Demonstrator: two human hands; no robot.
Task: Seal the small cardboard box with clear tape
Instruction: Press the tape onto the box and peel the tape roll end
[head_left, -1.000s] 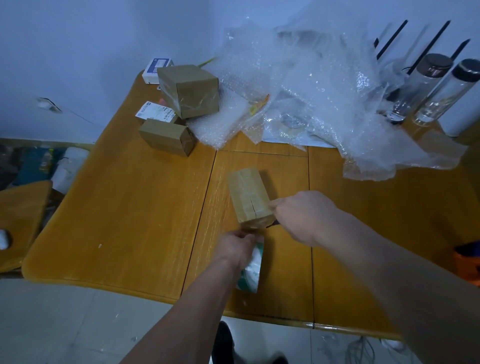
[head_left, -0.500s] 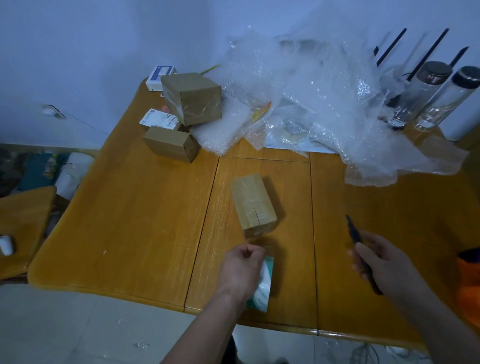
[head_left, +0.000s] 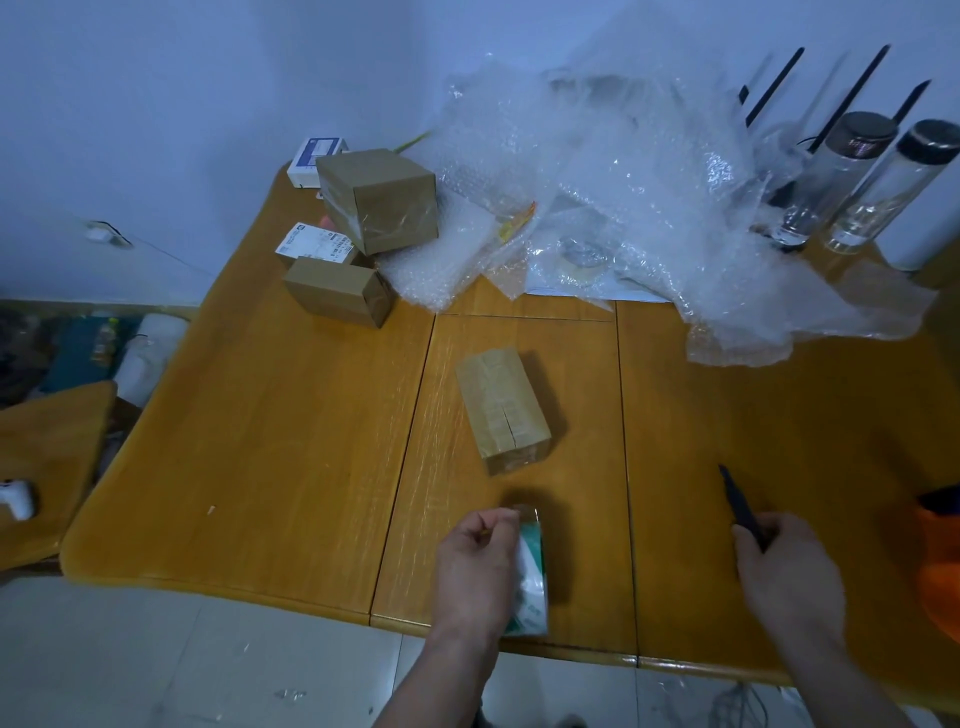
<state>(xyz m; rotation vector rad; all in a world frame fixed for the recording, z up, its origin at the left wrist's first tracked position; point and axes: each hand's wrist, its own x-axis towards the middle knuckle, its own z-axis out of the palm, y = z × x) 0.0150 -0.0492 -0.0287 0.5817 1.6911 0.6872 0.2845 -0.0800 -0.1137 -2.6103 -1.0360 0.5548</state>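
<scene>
The small box (head_left: 503, 410) lies alone mid-table (head_left: 270, 441) with shiny tape over its top, so the job looks nearly done, while the left hand (head_left: 475, 569) grips the tape roll (head_left: 531, 577) and the right hand (head_left: 789, 566) holds a dark cutter (head_left: 744, 506).

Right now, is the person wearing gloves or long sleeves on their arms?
No. The left hand and right hand are bare, with no gloves. Both forearms are uncovered as far as the picture shows. I see no watch, rings or bracelets.

The desk (head_left: 291, 441) is honey-orange wood. The small cardboard box (head_left: 501, 408) is plain tan; the bubble wrap (head_left: 597, 208) clear, dotted; the knife (head_left: 743, 506) black.
</scene>
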